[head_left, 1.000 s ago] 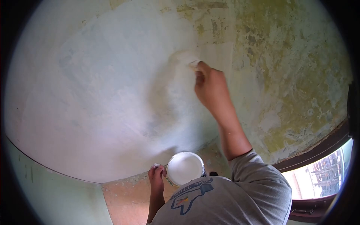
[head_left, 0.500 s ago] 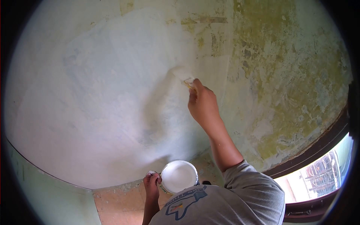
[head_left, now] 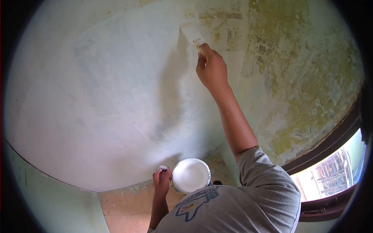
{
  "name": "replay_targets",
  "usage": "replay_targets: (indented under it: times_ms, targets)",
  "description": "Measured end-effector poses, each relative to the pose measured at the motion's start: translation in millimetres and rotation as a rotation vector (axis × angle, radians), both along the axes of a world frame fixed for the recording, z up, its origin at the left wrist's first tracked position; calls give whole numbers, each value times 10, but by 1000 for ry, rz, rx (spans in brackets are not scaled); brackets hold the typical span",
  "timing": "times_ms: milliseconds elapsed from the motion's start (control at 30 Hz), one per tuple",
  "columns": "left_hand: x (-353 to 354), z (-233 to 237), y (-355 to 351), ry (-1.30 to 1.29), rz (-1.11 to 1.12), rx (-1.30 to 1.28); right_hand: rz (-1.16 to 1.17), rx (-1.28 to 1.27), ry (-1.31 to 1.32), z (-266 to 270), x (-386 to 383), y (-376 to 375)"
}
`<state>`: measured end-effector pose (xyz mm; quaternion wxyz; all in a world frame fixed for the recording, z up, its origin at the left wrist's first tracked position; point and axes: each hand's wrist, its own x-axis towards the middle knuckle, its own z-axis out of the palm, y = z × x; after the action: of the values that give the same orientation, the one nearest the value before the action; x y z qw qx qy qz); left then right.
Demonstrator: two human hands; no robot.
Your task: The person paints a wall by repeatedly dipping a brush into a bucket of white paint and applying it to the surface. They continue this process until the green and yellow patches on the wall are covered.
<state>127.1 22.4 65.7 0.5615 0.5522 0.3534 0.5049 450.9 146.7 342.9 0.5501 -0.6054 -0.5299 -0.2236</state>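
Note:
My right hand (head_left: 211, 64) is closed on the handle of a wide, white-coated brush (head_left: 193, 34), whose far end lies against the upper wall (head_left: 116, 85). Low in the view, my left hand (head_left: 162, 179) is closed beside a round bucket (head_left: 190, 175) of white paint. A small whitish thing (head_left: 161, 168) shows at its fingertips, too small to name. The fingers are close to the bucket's left rim, and I cannot tell whether they grip it.
Old yellow-green patches (head_left: 295, 77) of peeling wall lie to the right. A dark-framed window (head_left: 330, 171) is at the lower right. Orange floor tiles (head_left: 126, 206) show below the wall, and a pale green side wall (head_left: 54, 202) stands at the lower left.
My right hand has moved up the wall with the brush, and the arm is stretched further. The bucket and my left hand appear slightly higher and further right in the view.

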Motion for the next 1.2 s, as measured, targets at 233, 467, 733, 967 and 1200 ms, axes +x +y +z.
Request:
replay_targets:
  times_ms: [233, 467, 733, 967, 1200]
  targets:
    - [-159, -238, -63, 110, -44, -60, -3, -163, 12, -665, -10, -119]
    - [-221, -351, -37, 216, 25, 16, 16, -303, 61, -1089, 36, -374]
    - [-166, -303, 36, 214, -42, 71, 32, 13, 110, -159, 275, -399]
    - [-58, -258, 60, 125, -82, 29, 73, 106, -7, -79, 462, 59]
    - [93, -252, 9, -64, -159, -67, 48, -125, 57, -679, 541, -149]
